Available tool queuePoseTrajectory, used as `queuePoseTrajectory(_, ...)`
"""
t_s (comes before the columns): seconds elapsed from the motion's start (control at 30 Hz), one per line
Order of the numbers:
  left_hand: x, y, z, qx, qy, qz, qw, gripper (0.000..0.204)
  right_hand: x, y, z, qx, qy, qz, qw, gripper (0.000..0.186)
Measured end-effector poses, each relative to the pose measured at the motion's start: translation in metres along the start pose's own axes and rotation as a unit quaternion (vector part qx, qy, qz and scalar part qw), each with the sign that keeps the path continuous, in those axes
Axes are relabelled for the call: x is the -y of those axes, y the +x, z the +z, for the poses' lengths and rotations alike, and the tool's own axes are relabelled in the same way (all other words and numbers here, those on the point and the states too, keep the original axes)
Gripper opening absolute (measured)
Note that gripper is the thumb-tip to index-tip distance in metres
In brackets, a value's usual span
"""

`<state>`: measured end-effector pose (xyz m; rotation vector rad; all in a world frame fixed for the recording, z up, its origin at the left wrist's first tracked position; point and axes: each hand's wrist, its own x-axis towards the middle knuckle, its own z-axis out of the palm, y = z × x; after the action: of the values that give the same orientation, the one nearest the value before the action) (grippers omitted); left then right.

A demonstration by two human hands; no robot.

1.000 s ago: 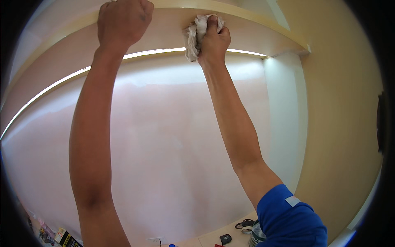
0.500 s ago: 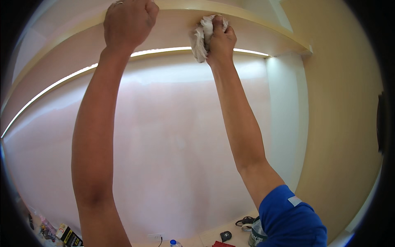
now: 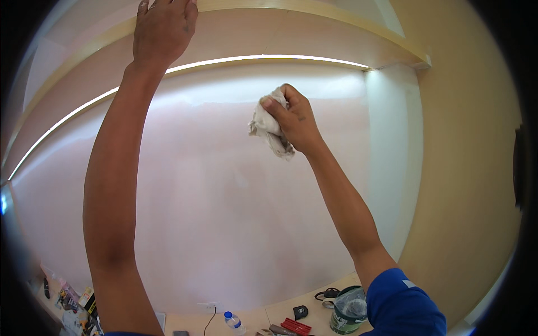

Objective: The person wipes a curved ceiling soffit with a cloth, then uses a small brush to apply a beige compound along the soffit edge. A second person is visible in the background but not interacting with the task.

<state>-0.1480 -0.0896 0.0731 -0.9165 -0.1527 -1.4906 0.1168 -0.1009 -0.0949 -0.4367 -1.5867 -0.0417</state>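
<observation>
At the upper left, the person's left hand reaches up to the overhead ledge; its fingertips leave the view, so I cannot tell whether it grips or merely rests. Firm support there would likely steady the raised stance. Farther right, under the light strip and in front of the pale wall, is the whitish cloth, bunched, with a loose end drooping. Clamped on it is the right hand; whether cloth meets wall cannot be told. Folding it into a flat pad, loose end tucked in, should spread pressure more evenly. At lower right, the blue sleeve overlaps the tub on the counter, so a low elbow might knock it.
</observation>
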Motion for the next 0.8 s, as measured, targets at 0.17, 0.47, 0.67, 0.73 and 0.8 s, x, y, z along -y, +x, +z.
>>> queuePoseTrajectory(0.17,-0.085,-0.029,-0.052,-0.006,-0.097,-0.03,0.995,0.025,-0.009,-0.025,-0.028,-0.113,0.01,-0.018,0.993,0.035)
queuePoseTrajectory(0.47,-0.267,-0.123,-0.071,0.165,-0.737,-0.515,0.405,0.067,-0.01,-0.039,-0.017,-0.157,0.186,0.072,0.967,0.035)
queuePoseTrajectory(0.67,-0.26,-0.115,-0.023,0.1,-0.588,-0.532,0.601,0.028,0.015,-0.06,-0.107,0.032,0.012,0.061,0.998,0.047)
queuePoseTrajectory(0.73,-0.231,-0.086,-0.005,0.068,-0.551,-0.507,0.66,0.031,0.03,-0.07,-0.169,0.001,-0.306,0.007,0.952,0.046)
queuePoseTrajectory(0.8,-0.209,-0.055,0.014,0.024,-0.565,-0.502,0.655,0.036,0.018,-0.073,-0.238,-0.107,-0.38,0.018,0.919,0.033)
